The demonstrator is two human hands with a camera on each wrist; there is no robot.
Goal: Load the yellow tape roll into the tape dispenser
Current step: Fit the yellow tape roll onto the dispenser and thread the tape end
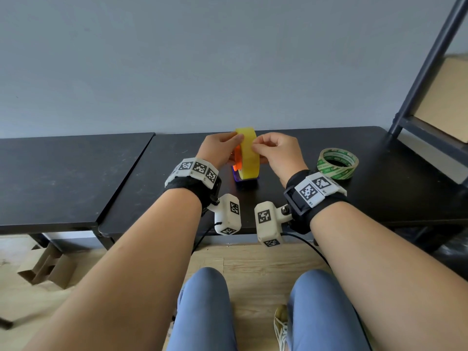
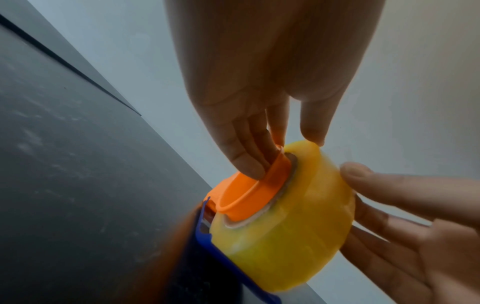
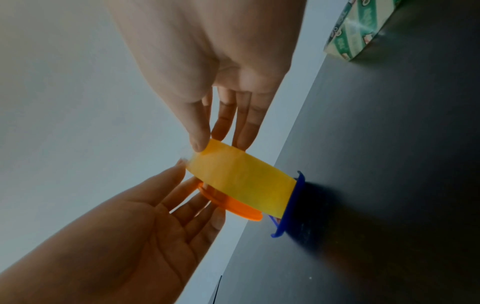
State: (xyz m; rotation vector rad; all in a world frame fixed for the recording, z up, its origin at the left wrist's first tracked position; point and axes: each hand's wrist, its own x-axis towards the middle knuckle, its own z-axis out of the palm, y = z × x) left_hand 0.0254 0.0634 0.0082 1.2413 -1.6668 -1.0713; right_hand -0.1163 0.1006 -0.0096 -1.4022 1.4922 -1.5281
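Yellow tape roll (image 1: 249, 153) seated on my tape dispenser (image 2: 249, 191) hub (done, apparently); left hand (image 1: 219, 149) fingers steady hub, right hand (image 1: 277, 154) fingers pinch roll edge; threading left.

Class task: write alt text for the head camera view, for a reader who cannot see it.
Two hands, the left hand and the right hand, hold an upright yellow tape roll on an orange and blue tape dispenser standing on a black table. A green tape roll lies to the right.
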